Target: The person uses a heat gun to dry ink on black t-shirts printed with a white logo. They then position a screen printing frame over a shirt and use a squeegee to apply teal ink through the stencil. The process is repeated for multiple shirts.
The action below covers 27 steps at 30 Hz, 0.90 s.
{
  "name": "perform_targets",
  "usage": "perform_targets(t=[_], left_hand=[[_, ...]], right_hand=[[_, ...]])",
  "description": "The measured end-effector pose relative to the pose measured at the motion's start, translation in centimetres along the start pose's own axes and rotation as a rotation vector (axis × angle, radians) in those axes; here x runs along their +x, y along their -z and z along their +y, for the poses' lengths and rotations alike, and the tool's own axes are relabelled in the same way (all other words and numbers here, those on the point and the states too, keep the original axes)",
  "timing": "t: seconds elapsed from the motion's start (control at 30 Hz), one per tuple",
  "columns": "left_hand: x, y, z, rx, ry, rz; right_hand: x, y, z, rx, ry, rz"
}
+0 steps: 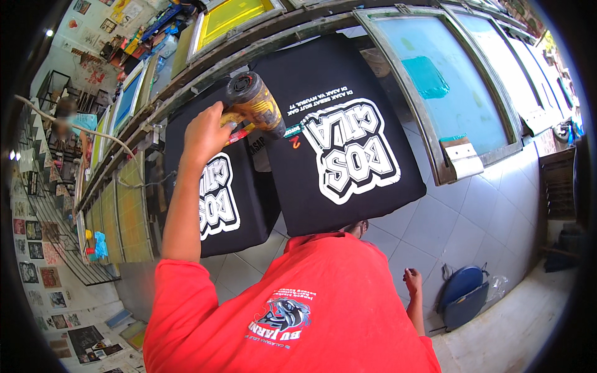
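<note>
My left hand (210, 132) is wrapped round the handle of a worn yellow and black heat gun (255, 102). Its nozzle points down at a black T-shirt (373, 81) with a large white and black lettered print (357, 149). A narrow red and green strip shows by the nozzle; what it is I cannot make out. To the left lies a second black shirt (249, 231) with the same kind of print, partly hidden by my left arm. Low at my right side hangs my right hand (413, 283), away from the shirts, its fingers curled and nothing seen in them.
Framed printing screens (429, 81) rest at the right, one with teal patches and a squeegee-like piece (461, 155) on it. A yellow screen (230, 22) stands at the far side. A blue stool (465, 295) is on the tiled floor. A cable (74, 121) loops at the left.
</note>
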<state>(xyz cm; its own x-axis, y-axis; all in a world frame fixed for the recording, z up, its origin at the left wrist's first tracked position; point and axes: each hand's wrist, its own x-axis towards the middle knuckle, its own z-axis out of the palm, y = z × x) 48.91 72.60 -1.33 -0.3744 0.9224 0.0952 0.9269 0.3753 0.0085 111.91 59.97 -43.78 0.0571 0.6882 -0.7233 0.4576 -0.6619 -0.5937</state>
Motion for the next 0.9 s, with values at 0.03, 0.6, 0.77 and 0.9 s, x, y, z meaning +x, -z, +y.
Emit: perform_targets(t=[0.03,0.6,0.77,0.9], left_hand=[[0.1,-0.3,0.1,-0.008,0.003,0.003],[-0.8,-0.3,-0.7,-0.007,0.005,0.051],[-1.8,-0.2,-2.1,0.011,0.033,0.067],[-1.1,-1.3,-0.2,-0.099,0.034,0.070]], right_hand=[[0.0,0.0,0.0,-0.003,-0.001,-0.002],[0.4,0.6,0.1,-0.058,0.004,-0.008],[0.4,0.6,0.2,-0.095,0.030,-0.019],[1.8,1.1,-0.5,-0.135,0.032,-0.050]])
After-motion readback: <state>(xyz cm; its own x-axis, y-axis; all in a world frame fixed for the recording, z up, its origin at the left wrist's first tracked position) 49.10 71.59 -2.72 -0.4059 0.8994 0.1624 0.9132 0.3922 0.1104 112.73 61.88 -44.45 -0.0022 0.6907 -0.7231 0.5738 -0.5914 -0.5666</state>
